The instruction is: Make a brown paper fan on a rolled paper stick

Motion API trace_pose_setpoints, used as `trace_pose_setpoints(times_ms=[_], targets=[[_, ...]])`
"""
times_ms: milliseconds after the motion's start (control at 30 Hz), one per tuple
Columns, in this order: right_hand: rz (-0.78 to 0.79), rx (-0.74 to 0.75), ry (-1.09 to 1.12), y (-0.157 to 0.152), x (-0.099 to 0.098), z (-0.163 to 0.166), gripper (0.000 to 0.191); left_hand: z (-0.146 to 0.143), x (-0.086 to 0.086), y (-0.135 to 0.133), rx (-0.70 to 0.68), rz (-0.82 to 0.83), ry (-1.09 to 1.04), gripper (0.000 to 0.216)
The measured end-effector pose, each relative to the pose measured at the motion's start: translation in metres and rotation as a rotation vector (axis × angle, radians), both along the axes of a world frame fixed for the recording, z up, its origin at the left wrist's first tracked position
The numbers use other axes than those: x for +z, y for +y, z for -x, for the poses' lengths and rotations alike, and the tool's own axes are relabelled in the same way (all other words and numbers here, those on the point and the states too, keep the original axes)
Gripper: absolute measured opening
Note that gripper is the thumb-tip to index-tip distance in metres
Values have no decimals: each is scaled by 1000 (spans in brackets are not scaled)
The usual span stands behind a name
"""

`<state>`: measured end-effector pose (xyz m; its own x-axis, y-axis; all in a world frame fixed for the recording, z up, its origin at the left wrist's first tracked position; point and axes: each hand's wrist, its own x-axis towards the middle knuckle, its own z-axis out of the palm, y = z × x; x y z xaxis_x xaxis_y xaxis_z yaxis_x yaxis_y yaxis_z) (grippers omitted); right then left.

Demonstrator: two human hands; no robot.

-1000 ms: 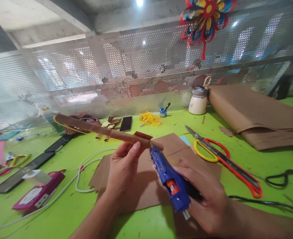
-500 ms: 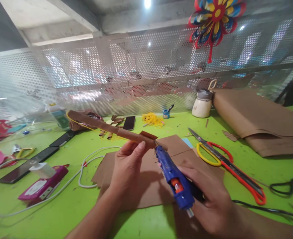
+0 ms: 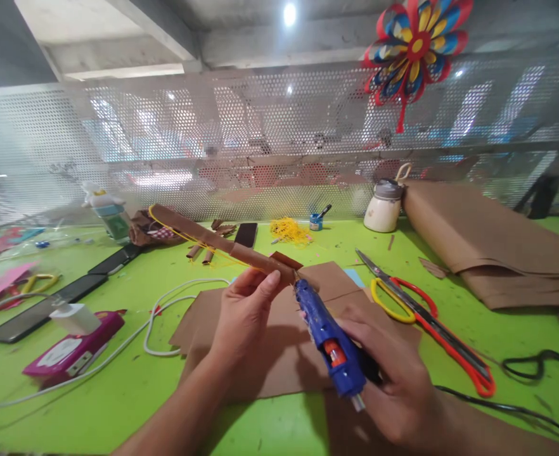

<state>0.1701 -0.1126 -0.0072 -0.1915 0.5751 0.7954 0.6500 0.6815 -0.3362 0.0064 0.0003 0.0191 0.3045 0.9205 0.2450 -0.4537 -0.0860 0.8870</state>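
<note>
My left hand (image 3: 251, 304) pinches a long, narrow brown paper strip (image 3: 213, 239) near its right end. Yellow string (image 3: 198, 242) runs along the strip's lower edge and round its far left tip. A small folded brown flap (image 3: 285, 259) stands up from the strip beside my fingers. Wrapped round a blue hot glue gun (image 3: 324, 332), my right hand (image 3: 393, 373) holds its nozzle against or very close to the strip's right end. A clear glue stick pokes out of the gun's rear. Below both hands lie flat sheets of brown paper (image 3: 279, 361).
Right of my hands lie big scissors (image 3: 403, 297) and an orange-and-black cutter (image 3: 460, 354). Folded brown paper (image 3: 493, 247) and a white jar (image 3: 383, 206) stand behind. Yellow shreds (image 3: 289, 230) and a phone (image 3: 246, 235) lie at the back. A magenta power strip (image 3: 75, 345) sits left.
My view has shifted slightly, so the table things sit a little differently. Both hands keep their hold, and the glue gun's nozzle stays at the strip's right end.
</note>
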Motion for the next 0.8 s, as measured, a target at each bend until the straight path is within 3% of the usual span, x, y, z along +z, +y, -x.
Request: trace_pose_setpoints(times_ms=[200, 800], targets=[[33, 0, 9, 0, -1, 0, 43, 0, 0, 1, -2, -3, -21, 21], [-60, -42, -107, -2, 6, 1, 41, 0, -1, 2, -20, 16, -45, 20]])
